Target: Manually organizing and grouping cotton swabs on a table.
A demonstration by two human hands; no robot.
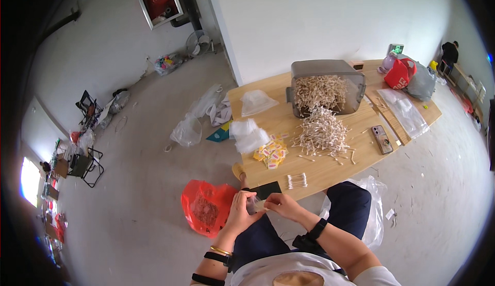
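- You sit at a light wood table (363, 154), both hands raised over your lap just off its near edge, a small clear plastic bag (251, 202) between them.
- Your left hand (239, 215) holds the bag from its left side, fingers curled and thumb reaching across toward the right.
- Your right hand (283, 206) meets it from the other side, thumb and fingertips pinched narrow at the bag's edge; the exact grip is too small to tell.
- Just beyond your hands, a dark rectangular pad (266, 189) lies at the table's edge, with a neat row of cotton swabs (297, 181) to its right.
- Farther back, a loose heap of swabs (324, 132) spills from a grey translucent bin (313, 69) tipped on its side, its mouth facing you.
- Left of the heap, yellow-and-white cards (271, 153) lie scattered, touching a stack of clear bags (246, 134).
- A smartphone (381, 139) rests toward the table's right side.
- Below, to your left, an open red plastic bag (192, 196) hangs low beside your left forearm.
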